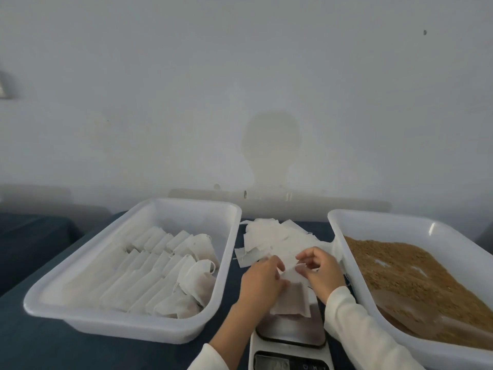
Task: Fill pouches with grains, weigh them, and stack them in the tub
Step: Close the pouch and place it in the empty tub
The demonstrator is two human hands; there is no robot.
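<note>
Both hands worked over the middle of the table [40, 340], between the two tubs. The left hand [262, 280] lay with its fingers curled onto an empty pouch [292, 273], and the right hand [318, 268] pinched the same pouch's upper edge between thumb and bent fingers. Just below them a filled pouch [292, 300], brownish through its white fabric, lay flat on the scale [289, 340] at the table's near edge. A loose heap of empty pouches [272, 236] sat toward the far edge. The left tub [80, 313] held rows of filled pouches [160, 271] standing on edge, most of them toward its right side. The right tub [338, 228] held brown grains [416, 279] spread across its bottom.
</note>
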